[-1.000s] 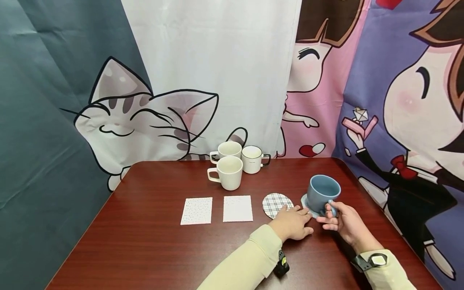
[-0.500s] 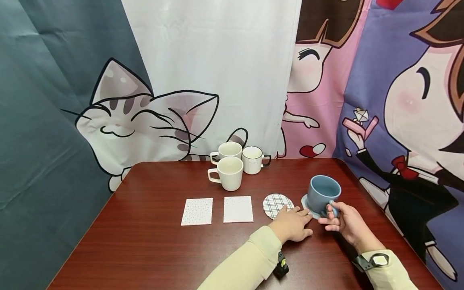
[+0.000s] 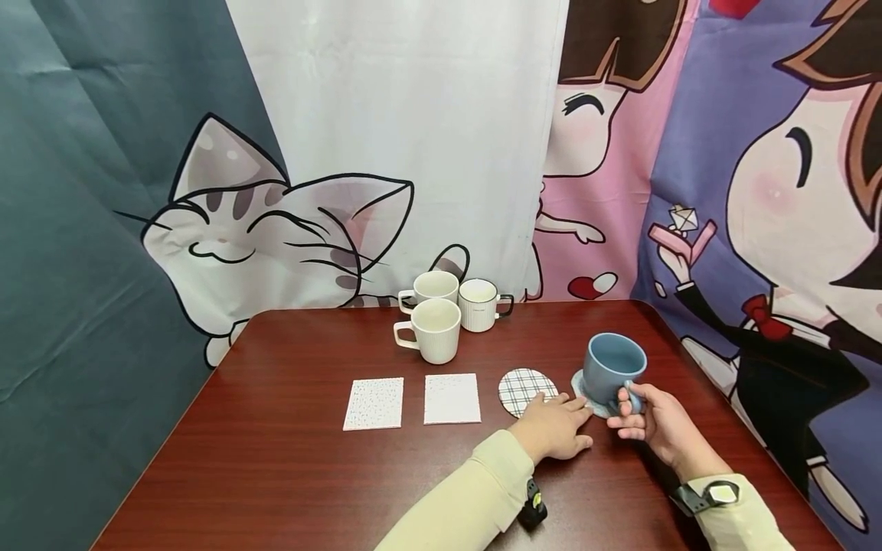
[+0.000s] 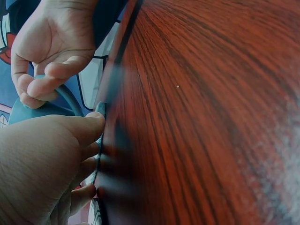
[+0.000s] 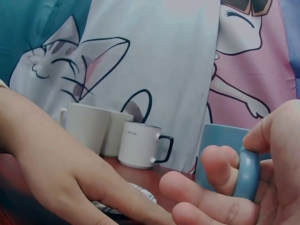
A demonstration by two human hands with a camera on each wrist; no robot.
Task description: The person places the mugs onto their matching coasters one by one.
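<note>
Mug handle: the right hand [image 3: 654, 425] pinches the handle [image 5: 247, 173] of the blue mug [image 3: 606, 375], thumb and forefinger closed on it, other fingers loose.
Blue mug: upright over the blue coaster [image 3: 579, 385], at the right of the row; it looks set down, though whether its whole weight rests there I cannot tell.
Left hand: the left hand [image 3: 554, 428] grips nothing; its fingers reach out, nearly straight, to the near edge of the blue coaster, seemingly touching it.
Plaid coaster: the round plaid coaster [image 3: 521, 390] is partly covered by the left hand in the head view; no mug on it.
Square coasters: the white square coaster [image 3: 451, 398] and speckled square coaster [image 3: 374, 403] lie farther left, both bare.
White mugs: the front white mug [image 3: 437, 337], rear white mug [image 3: 441, 285] and black-handled mug [image 3: 477, 310] stand clustered behind the coasters.
Done: one mug placed at a coaster, by my judgement, but not released.
Left over: three mugs off coasters, three coasters without mugs.
</note>
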